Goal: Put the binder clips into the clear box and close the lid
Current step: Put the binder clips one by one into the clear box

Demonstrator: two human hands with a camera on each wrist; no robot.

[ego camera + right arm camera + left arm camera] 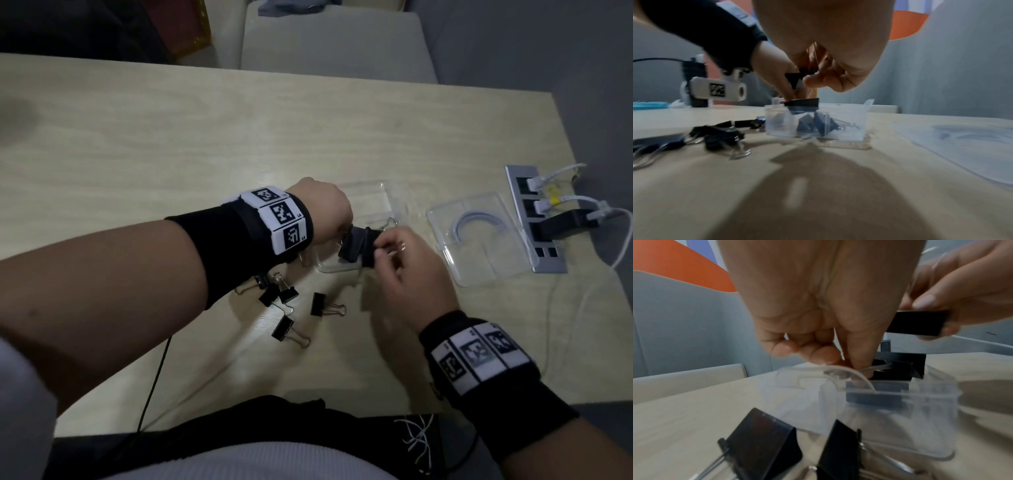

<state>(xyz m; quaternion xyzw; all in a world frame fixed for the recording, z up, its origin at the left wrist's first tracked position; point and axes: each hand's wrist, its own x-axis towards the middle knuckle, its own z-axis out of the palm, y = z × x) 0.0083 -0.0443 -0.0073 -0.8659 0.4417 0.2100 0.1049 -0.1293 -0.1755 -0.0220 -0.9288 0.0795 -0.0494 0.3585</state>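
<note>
The clear box (846, 128) stands open on the table, with several black binder clips (818, 125) inside. Over its rim my left hand (857, 363) pinches the wire handle of one black binder clip (900, 365), which hangs partly into the box (329, 265). Just to the right and slightly higher, my right hand (380, 250) pinches a second black clip (918, 322), also seen as the black clip (797, 80) in the right wrist view. Several loose clips (284, 294) lie on the table left of and in front of the box. A clear flat lid piece (371, 202) lies behind the box.
A separate clear plastic tray (479, 240) with a blue arc lies right of the box. Beyond it, a grey socket panel (534, 219) with white cables is set into the table. A black cable (154, 377) runs off the near edge. A chair (335, 41) stands behind the table.
</note>
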